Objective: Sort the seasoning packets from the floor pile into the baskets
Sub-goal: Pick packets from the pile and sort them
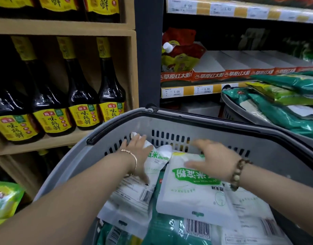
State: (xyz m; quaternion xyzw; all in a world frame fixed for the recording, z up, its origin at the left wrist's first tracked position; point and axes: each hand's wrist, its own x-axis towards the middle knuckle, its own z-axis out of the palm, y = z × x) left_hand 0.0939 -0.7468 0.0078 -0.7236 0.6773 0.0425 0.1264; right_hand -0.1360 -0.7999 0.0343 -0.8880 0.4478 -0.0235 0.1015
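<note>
Left hand [137,153] grasps crumpled packet [158,157] in basket [169,123]; right hand [211,160] flat, fingers [200,144] released, on second packet [187,195]

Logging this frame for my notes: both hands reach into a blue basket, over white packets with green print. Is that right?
Not quite: the basket is grey, not blue, as the head view shows. The rest holds: the left hand and right hand both reach into it, over white packets with green print.
</note>
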